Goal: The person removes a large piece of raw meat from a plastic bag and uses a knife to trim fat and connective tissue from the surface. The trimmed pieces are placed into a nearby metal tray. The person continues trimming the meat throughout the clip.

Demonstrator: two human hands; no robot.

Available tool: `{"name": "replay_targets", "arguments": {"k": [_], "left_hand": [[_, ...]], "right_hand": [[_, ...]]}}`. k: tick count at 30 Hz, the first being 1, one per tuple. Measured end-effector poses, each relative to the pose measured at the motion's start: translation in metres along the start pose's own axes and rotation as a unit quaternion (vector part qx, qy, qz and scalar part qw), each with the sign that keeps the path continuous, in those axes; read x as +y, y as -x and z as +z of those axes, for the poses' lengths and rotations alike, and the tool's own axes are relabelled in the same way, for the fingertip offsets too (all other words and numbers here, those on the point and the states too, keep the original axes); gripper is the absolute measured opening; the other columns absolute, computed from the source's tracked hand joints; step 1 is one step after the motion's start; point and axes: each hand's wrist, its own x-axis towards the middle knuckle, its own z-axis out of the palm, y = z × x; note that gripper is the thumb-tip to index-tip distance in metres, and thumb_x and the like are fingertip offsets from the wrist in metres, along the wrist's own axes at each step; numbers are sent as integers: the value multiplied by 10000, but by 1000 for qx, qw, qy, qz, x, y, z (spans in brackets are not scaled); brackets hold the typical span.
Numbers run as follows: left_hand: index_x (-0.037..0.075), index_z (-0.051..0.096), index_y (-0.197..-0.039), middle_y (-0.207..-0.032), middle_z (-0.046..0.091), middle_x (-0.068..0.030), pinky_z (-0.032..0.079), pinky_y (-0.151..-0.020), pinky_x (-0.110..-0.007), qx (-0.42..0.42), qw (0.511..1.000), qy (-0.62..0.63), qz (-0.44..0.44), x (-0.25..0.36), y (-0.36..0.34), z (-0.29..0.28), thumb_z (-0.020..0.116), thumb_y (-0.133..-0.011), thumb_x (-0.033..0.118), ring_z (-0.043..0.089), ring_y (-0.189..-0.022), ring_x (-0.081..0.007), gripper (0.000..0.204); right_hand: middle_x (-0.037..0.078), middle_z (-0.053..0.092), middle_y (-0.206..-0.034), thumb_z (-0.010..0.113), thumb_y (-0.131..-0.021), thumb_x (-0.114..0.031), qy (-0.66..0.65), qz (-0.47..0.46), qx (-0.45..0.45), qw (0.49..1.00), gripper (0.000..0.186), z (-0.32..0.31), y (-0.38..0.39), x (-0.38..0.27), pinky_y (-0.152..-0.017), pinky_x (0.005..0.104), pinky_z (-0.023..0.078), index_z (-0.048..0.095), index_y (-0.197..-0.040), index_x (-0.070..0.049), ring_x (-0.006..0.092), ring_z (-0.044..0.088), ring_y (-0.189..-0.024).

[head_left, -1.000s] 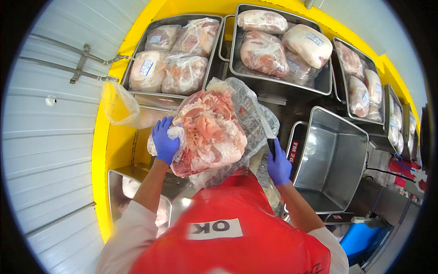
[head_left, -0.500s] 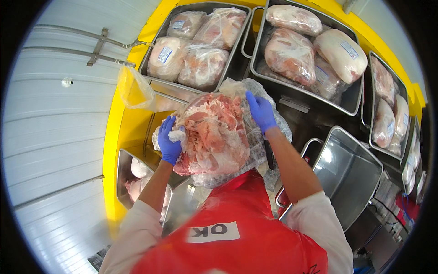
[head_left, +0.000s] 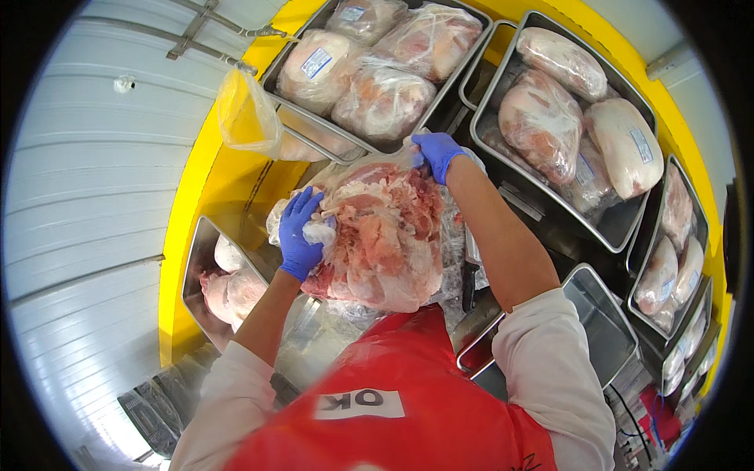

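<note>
A large slab of raw pink meat (head_left: 385, 243) lies in front of me, partly covered by clear plastic film (head_left: 369, 169). At its left side, my left hand (head_left: 299, 238) in a blue glove is closed on a crumpled whitish wad (head_left: 320, 232), which looks like bunched plastic film. My right hand (head_left: 440, 154), also gloved, has its fingers curled around the film at the far right corner of the meat. Under and beside the meat lies more crumpled film. A knife with a dark handle (head_left: 469, 284) rests to the right, partly under my right forearm.
Beyond the meat stand metal bins with bagged meat, one at the back left (head_left: 271, 82) and one at the back right (head_left: 479, 129). Another bin (head_left: 682, 330) is far right. An open metal bin (head_left: 601, 326) sits near right; one with meat (head_left: 206, 294) is at left.
My right hand has moved from lying flat on the film to closing on it and drawing it over the far edge of the meat. The view has shifted.
</note>
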Motion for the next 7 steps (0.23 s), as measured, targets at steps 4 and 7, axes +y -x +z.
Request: {"name": "replay_targets", "arguments": {"k": [4,7], "left_hand": [[121,721,-1307,-1435,641,-175,418,-1157,-483,-12,1000,8,6,10,-13,-4,789,-826,250,581,-1332,-390,503],[144,725,-1310,-1470,613,-187,384,-1191,-483,-31,999,18,-39,13,-8,-7,805,-828,258,533,-1388,-399,502]], "right_hand": [[-23,517,-614,582,-988,-166,-8,29,-62,998,252,-17,-38,3,-445,336,382,585,-736,-154,145,521,-518],[-23,513,-600,577,-986,-168,47,16,-73,996,267,-11,-52,3,-441,339,388,591,-720,-151,151,521,-516]]}}
